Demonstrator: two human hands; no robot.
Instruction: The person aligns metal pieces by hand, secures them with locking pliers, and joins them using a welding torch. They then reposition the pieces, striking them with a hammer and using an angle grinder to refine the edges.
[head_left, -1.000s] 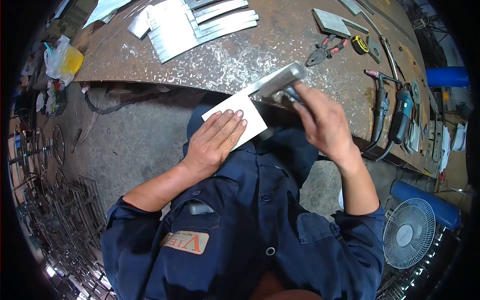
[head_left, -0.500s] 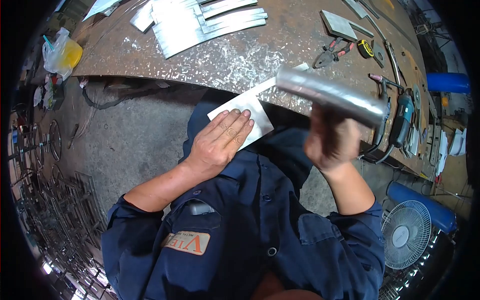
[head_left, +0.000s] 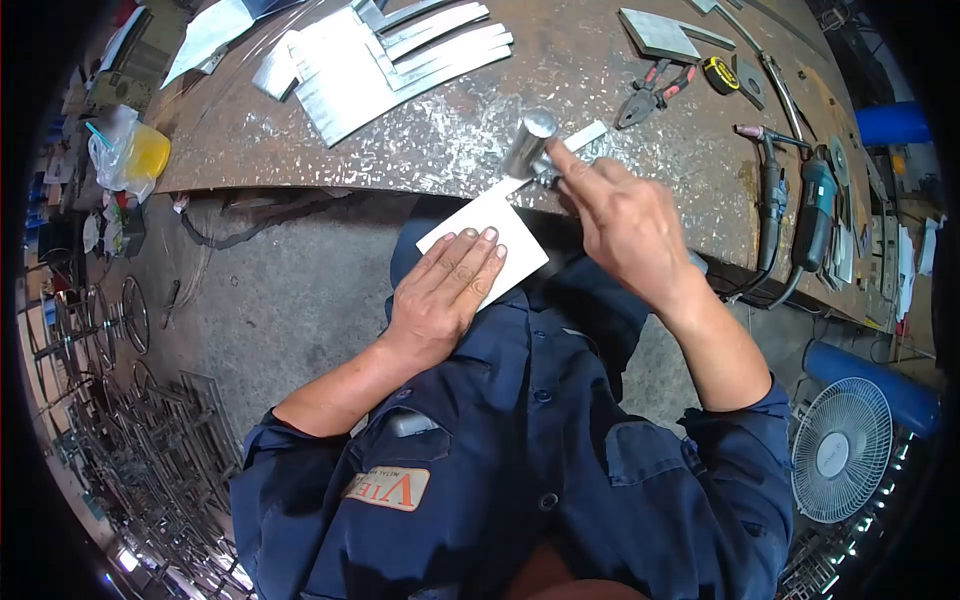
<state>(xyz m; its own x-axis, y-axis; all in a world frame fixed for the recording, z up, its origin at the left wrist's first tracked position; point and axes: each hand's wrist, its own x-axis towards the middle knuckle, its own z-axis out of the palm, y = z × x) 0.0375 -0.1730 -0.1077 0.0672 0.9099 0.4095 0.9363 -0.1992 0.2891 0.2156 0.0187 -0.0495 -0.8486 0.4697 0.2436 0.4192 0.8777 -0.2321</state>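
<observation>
1. Left hand [head_left: 437,298] rests flat, unclamped, on the metal plate [head_left: 515,240], whose narrow arm crosses the workbench's [head_left: 690,170] near edge.
2. Right hand [head_left: 635,230] grips a cylindrical metal tool [head_left: 530,145] at that arm.

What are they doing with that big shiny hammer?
The person's right hand grips a shiny metal hammer, its head at the flat piece's narrow strip, by the table's edge. The left hand presses flat on the wide part. I can't tell whether the hammer is touching the strip.
</observation>
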